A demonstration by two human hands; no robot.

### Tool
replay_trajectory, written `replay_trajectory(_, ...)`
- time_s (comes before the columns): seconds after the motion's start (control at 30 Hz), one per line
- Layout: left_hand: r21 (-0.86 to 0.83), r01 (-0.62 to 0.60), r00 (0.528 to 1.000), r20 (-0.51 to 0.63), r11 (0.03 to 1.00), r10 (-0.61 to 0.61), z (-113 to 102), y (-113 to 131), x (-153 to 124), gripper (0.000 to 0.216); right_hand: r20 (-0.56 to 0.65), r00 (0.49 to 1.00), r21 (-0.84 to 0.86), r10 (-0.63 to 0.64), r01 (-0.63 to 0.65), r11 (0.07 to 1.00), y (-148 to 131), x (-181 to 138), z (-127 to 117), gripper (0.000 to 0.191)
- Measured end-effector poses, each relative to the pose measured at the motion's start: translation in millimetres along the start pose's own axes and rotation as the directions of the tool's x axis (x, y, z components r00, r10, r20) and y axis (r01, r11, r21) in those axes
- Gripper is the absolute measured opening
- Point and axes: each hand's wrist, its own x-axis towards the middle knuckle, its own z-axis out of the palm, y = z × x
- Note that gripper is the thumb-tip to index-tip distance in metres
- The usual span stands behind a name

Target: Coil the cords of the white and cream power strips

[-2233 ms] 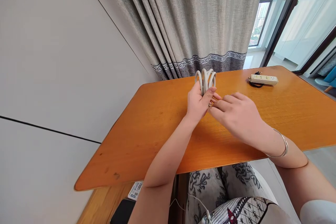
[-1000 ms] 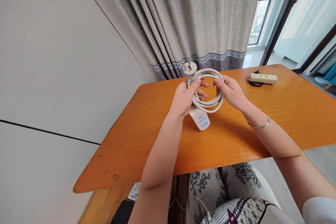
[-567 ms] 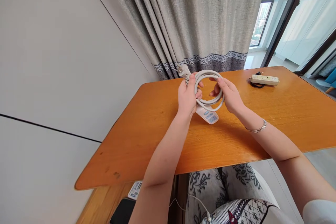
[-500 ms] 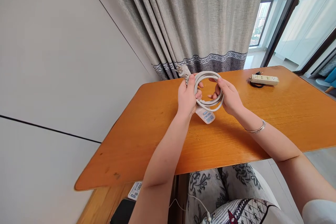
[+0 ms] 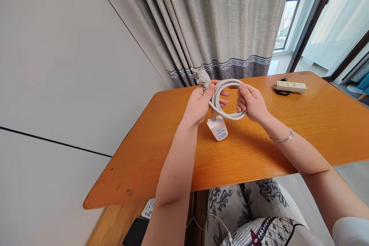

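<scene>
Above the table, a white power cord is wound into a round coil of several loops. My left hand grips the coil's left side with the thumb on top, its other fingers reaching behind the loops. A white plug with metal prongs sticks up beside that thumb. My right hand is closed on the coil's right side, thumb over the loops and fingers curled in. Below the left hand hangs a white power strip with a blue-grey label, on the cord's other end.
A cream power strip with a black cord lies at the table's far right. The wooden table meets a pale wall on the left and a grey curtain behind. A black flat object lies on a lower surface.
The hands have moved slightly apart and the coil looks wider. The hanging power strip has swung left and lower, out from behind the coil. My right fingers have curled tighter.
</scene>
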Motion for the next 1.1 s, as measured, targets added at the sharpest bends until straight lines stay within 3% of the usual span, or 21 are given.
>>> replay_trajectory(0.1,-0.096,0.055,0.998,-0.014,0.994,-0.057,4,-6,1,0.05,-0.056,0.998,-0.016,-0.028,0.027,1.0,0,-1,1,0.062)
replay_trajectory(0.27,-0.117,0.026,0.973,0.23,0.993,0.002,-2,-15,6,0.089,-0.122,0.992,0.036,-0.031,0.036,0.999,6,2,-2,0.062)
replay_trajectory(0.33,-0.081,0.006,0.962,0.272,0.997,0.016,-4,-17,7,0.092,-0.13,0.991,0.052,-0.018,0.025,0.998,6,5,-4,0.061)
replay_trajectory(0.6,-0.137,0.013,0.982,0.189,0.991,0.013,13,-14,0,0.052,0.007,0.999,0.027,0.034,-0.034,0.999,-1,10,-15,0.06)
replay_trajectory(0.83,-0.14,0.054,0.998,-0.015,0.989,-0.057,23,-7,-3,0.058,0.003,1.0,-0.039,0.009,-0.008,0.999,7,9,-10,0.065)
replay_trajectory(0.93,-0.156,0.023,0.997,-0.064,0.987,-0.033,25,-2,-4,0.058,-0.001,1.0,-0.07,-0.014,0.014,0.997,14,9,-11,0.075)
replay_trajectory(1.03,-0.168,-0.066,0.986,-0.16,0.984,0.039,25,6,-6,0.056,0.198,0.98,-0.092,0.017,0.001,0.996,26,11,-15,0.086)
replay_trajectory(1.1,-0.164,-0.132,0.962,-0.26,0.977,0.086,23,12,-7,0.051,0.41,0.908,-0.161,0.086,-0.02,0.987,33,11,-17,0.088)
